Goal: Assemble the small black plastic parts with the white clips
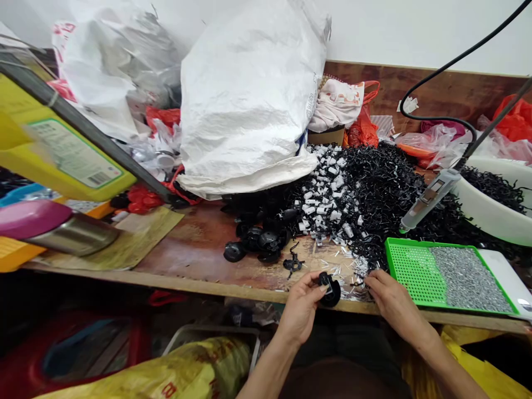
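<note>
At the bench's front edge, my left hand (300, 307) is closed around a round black plastic part (331, 292) with a raised clip-like top. To its right, my right hand (393, 302) has thumb and fingers pinched together over the bench. A tiny dark piece (356, 284) shows at those fingertips, too small to name. Around it lie scattered thin silvery pins (341, 265). A thin-armed black plastic piece (293, 263) rests on the wood just beyond my left hand. Farther back are a heap of round black parts (260, 239) and a pile of small white pieces (322, 194).
A green perforated tray (411, 277) of small metal bits stands at right, below a hanging electric screwdriver (432, 199). Behind are a large black heap (382, 177), a white basin (490, 210) and a big white sack (253, 100). A flask (83, 233) lies left.
</note>
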`<state>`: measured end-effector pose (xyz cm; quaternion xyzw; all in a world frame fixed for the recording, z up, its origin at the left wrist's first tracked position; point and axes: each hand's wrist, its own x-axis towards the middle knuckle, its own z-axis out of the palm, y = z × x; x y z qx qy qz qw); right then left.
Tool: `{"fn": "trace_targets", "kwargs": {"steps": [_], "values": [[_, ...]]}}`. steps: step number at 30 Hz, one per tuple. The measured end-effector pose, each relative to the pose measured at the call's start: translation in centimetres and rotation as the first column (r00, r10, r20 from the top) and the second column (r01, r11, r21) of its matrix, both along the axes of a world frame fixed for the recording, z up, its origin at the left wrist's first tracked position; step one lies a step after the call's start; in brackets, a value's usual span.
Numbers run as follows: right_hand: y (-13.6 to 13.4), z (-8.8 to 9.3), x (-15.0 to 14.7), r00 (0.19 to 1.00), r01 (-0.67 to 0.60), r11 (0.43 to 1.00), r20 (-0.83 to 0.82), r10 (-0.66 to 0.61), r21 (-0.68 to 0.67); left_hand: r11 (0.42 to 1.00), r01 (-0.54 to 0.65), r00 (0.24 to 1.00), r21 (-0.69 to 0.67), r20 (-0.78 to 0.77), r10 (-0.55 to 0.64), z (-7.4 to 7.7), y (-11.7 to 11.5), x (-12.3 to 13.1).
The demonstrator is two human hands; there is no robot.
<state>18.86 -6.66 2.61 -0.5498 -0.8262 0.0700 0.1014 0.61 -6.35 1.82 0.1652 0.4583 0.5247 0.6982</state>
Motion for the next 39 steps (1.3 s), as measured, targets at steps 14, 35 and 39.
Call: {"fn": "trace_targets", "kwargs": {"steps": [14,35,39], "values": [[4.2,1.3,-1.9,0.964,-0.006,0.982,0.260,0.056,-0.190,0.999,-0.043,0.998,-0.029,0.044,0.044,-0.3,1.2,0.6],[5.9,-0.1,-2.9,0.981,-0.163,0.978,0.084,0.175,-0.129,0.993,-0.118,0.991,-0.020,0.055,0.119,-1.0,1.0,0.0],[5.5,0.2,-2.5,0.992,-0.111,0.987,-0.075,0.102,-0.118,0.990,-0.139,0.990,-0.008,0.029,0.139,-1.0,1.0,0.1]]}}
